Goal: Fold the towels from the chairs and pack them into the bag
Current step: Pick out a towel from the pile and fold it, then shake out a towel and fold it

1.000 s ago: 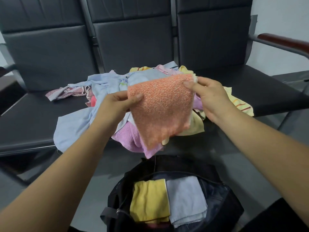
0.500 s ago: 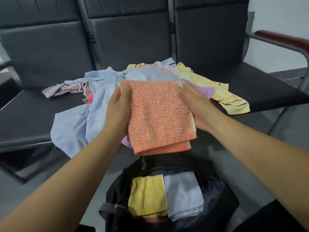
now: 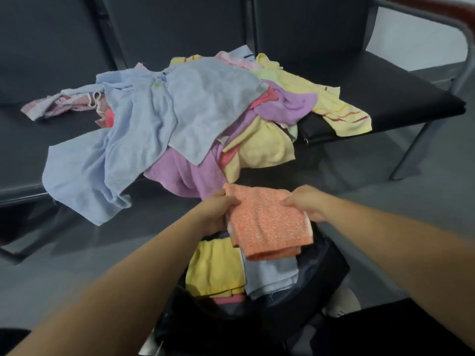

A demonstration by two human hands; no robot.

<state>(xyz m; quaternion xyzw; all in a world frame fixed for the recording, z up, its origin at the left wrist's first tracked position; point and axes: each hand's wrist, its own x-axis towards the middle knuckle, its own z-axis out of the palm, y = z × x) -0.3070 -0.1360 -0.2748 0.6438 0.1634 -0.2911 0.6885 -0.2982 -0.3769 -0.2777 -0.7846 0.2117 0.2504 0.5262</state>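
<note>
A folded orange towel (image 3: 267,224) hangs just above the open black bag (image 3: 321,278) on the floor. My left hand (image 3: 218,211) grips its left edge and my right hand (image 3: 305,201) pinches its right edge. Inside the bag lie a folded yellow towel (image 3: 213,268) and a folded pale blue towel (image 3: 270,276), with a pink one (image 3: 228,299) showing beneath. A heap of unfolded towels (image 3: 185,111), blue, purple, yellow and pink, lies across the black chair seats (image 3: 385,98).
The row of black chairs has high backs and a metal armrest with a wooden top (image 3: 437,6) at the far right. A chair leg (image 3: 411,150) slants down to the grey floor on the right. Part of the heap hangs over the seat's front edge.
The orange towel was folded in front of the heap, then both hands brought it down toward me to just above the bag's opening.
</note>
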